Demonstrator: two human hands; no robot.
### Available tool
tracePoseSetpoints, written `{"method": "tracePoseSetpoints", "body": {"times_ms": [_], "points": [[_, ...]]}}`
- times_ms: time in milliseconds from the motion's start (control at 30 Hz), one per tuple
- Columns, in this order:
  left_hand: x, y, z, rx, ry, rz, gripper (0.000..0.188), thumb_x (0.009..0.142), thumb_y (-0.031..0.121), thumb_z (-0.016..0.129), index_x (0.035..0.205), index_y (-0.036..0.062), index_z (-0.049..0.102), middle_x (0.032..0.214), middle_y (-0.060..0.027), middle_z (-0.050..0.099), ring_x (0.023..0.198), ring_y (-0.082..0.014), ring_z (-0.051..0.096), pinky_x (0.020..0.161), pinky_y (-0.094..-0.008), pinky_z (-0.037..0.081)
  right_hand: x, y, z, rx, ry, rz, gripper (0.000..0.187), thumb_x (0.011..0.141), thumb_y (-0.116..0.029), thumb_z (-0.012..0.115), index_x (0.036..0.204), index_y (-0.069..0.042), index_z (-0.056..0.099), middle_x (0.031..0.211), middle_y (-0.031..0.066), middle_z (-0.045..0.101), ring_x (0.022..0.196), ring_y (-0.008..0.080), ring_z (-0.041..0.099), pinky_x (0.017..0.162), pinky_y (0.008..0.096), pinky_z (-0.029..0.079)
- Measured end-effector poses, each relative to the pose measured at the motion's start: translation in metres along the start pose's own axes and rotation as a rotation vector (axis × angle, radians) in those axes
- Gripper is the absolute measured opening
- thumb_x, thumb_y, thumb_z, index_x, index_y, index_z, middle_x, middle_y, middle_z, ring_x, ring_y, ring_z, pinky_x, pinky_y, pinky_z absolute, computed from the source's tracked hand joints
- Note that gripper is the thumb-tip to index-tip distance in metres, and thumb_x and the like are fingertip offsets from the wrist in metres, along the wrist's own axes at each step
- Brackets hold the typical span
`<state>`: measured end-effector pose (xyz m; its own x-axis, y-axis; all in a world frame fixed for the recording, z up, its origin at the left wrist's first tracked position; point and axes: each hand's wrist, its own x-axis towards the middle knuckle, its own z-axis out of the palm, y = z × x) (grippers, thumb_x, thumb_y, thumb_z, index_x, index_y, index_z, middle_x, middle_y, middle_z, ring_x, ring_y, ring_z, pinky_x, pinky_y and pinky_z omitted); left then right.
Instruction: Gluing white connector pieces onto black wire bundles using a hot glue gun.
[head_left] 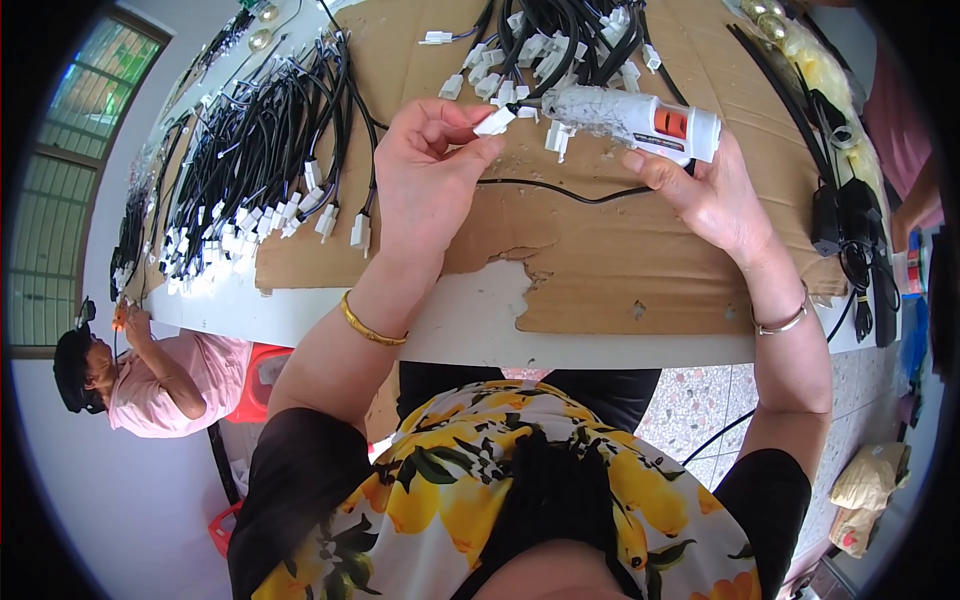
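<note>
Between the thumb and fingers of my left hand (430,165) is pinched a small white plug connector (495,122) on a black cable. A white glue gun (640,125) with a reddish window on its side fills the grip of my right hand (712,190). Its nozzle points left and meets the cable end of the connector, as far as I can see. Strings of glue cling around the gun's front. Just beyond my hands lies a bundle of black cables with white connectors (540,50). A thin black cord (560,188) runs across the cardboard below the gun.
Brown cardboard (640,290) covers much of the white table (460,325). A large heap of black cables (255,150) spreads at left. Black power adapters (840,215) and a power strip (884,290) sit at right. Another person in pink (180,385) works at far left.
</note>
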<state>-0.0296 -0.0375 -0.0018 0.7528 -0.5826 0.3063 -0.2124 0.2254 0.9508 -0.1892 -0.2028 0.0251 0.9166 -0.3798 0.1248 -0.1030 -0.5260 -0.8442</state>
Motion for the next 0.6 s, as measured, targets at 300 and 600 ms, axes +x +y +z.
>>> {"method": "tracePoseSetpoints", "body": {"times_ms": [300, 600], "points": [[0.0011, -0.0019, -0.0003, -0.005, -0.011, -0.022, 0.022, 0.069, -0.014, 0.059, 0.081, 0.0014, 0.048, 0.09, -0.013, 0.061, 0.071, -0.0093, 0.056, 0.065, -0.0204, 0.046, -0.0002, 0.0002, 0.0005, -0.075, -0.025, 0.017, 0.033, 0.079, -0.01, 0.061, 0.107, 0.004, 0.048, 0.088, 0.0059, 0.06, 0.082, 0.0095, 0.056, 0.072, 0.0232, 0.047], [0.001, -0.0025, -0.0013, 0.007, -0.022, -0.003, 0.022, 0.069, -0.013, 0.058, 0.081, 0.0007, 0.047, 0.089, -0.0118, 0.061, 0.071, -0.0083, 0.055, 0.06, -0.0187, 0.046, 0.0002, -0.0035, 0.0019, -0.051, -0.021, 0.054, 0.035, 0.08, -0.011, 0.06, 0.109, 0.005, 0.046, 0.09, 0.0081, 0.06, 0.086, 0.0117, 0.057, 0.074, 0.0242, 0.047]]}}
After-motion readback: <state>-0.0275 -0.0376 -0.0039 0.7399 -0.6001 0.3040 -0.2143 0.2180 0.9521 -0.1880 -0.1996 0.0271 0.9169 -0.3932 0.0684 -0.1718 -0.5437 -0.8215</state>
